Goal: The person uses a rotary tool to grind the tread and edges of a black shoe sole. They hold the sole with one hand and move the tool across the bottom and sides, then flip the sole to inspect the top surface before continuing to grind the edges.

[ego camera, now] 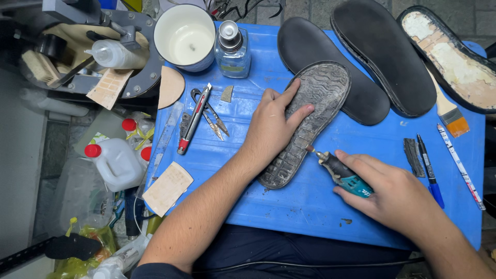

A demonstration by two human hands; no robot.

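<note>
My left hand (273,124) is pressing flat, fingers spread, on the worn grey shoe sole (306,121) lying on the blue counter (310,201), while my right hand (395,194) is gripping a teal rotary tool (341,173) whose tip is touching the sole's edge.
</note>
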